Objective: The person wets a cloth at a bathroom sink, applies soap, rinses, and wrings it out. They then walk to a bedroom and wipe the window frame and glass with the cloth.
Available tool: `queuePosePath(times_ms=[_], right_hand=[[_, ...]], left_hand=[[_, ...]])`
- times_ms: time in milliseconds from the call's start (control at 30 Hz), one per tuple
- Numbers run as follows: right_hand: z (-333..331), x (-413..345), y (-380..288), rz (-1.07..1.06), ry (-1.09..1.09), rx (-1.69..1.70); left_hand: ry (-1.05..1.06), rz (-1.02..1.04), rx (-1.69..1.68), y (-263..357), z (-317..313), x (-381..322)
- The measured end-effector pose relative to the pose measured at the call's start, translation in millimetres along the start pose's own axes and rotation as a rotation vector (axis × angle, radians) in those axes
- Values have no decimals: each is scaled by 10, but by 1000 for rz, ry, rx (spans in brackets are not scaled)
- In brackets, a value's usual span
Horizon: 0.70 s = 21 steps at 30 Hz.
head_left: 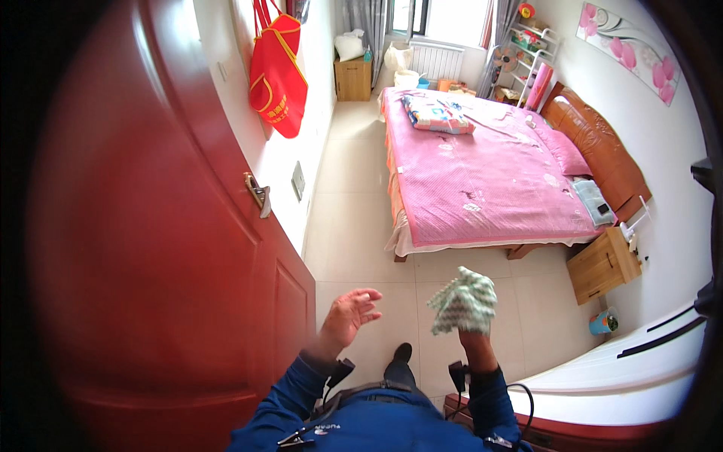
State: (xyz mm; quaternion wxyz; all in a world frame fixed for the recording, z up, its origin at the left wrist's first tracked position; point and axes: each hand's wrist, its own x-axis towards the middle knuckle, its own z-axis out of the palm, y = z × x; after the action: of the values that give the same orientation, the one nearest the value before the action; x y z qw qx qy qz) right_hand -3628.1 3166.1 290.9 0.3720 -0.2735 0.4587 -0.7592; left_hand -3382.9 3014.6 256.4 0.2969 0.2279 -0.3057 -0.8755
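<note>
My left hand (351, 317) is held out in front of my body, fingers apart and slightly curled, with nothing in it. To its left stands a red door (152, 243) with a metal lever handle (258, 195); the hand does not touch either. A crumpled green-and-white checked cloth (464, 302) covers most of my right hand (473, 337), which grips it from below; the fingers are hidden. Both hands are over the tiled floor (361, 237), short of the foot of a bed (497, 186) with a pink quilted cover.
A folded patterned quilt (438, 114) lies on the bed. A wooden nightstand (603, 265) and a small blue bin (603, 321) stand at right. A red apron (281, 73) hangs on the left wall. Near the window are a wooden cabinet (353, 79), a radiator (436, 61) and a white shelf (528, 70).
</note>
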Motion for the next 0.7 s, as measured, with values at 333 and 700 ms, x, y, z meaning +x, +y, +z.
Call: queuePosePath(times_ms=[333,700], right_hand=[[124,2440,914,-441,181,-196],[640,4420,820,-589,-287,-607]], left_hand=[[266,178,126,843,31,1208],[287,125,132,1824,-712,3018]])
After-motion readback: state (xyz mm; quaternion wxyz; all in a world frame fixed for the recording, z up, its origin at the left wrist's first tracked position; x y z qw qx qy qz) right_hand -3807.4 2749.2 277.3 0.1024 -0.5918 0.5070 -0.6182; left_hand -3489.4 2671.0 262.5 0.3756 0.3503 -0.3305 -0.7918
